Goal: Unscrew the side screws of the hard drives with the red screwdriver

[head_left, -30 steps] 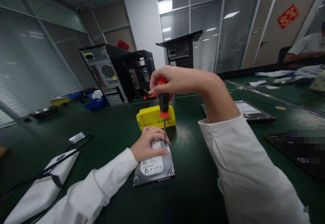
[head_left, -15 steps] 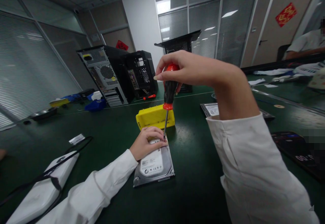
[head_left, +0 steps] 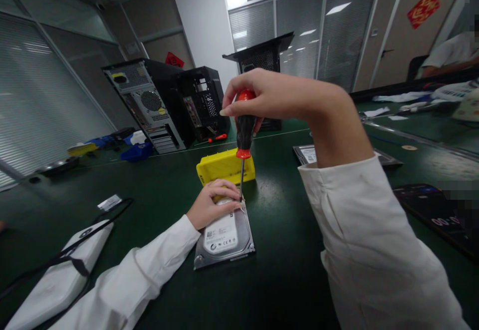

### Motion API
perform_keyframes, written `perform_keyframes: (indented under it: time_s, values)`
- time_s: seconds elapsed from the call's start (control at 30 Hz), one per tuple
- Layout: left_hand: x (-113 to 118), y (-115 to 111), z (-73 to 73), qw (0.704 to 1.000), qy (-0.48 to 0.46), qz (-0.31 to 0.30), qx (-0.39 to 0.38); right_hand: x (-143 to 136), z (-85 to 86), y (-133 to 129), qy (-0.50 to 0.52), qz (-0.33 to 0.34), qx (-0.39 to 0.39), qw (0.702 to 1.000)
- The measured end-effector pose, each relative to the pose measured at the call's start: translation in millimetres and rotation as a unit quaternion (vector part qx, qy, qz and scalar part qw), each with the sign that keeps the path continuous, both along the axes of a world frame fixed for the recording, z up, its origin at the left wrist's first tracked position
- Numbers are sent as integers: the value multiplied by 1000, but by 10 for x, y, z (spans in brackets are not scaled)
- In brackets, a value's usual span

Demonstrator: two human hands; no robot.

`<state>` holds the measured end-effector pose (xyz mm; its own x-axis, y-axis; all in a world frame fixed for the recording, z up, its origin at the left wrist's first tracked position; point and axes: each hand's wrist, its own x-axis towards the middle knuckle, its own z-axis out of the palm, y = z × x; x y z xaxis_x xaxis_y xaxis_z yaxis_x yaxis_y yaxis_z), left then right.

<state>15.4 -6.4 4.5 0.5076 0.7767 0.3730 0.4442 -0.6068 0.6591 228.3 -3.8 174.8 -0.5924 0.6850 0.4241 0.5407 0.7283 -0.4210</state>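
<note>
A hard drive [head_left: 221, 234] with a white label lies on the green table in front of me. My left hand [head_left: 214, 204] rests over its far part, fingers bent and holding it down. From above, my right hand [head_left: 249, 95] grips the red and black handle of a screwdriver [head_left: 245, 138]. The screwdriver stands almost upright, its tip at the drive's far right corner, close to my left fingertips. Just behind the drive is a yellow plastic bin [head_left: 224, 166]. Whether a screw sits under the tip is too small to tell.
Open computer cases [head_left: 149, 105] stand at the back. A second hard drive [head_left: 307, 154] lies beyond my right forearm, and a phone [head_left: 436, 215] at the right. A white power bank [head_left: 71, 265] with a black strap is at the left. Another person [head_left: 449, 58] sits far right.
The whole view has shifted slightly. Both hands keep their hold, and the screwdriver tip stays at the same corner of the drive, its shaft a little more upright.
</note>
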Motion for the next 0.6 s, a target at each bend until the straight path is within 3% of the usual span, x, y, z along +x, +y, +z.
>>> perform_keyframes:
  time_s: [0.6]
  values:
    - [85, 2, -6, 999, 50, 17, 6, -66, -1, -27, -42, -21, -17, 999]
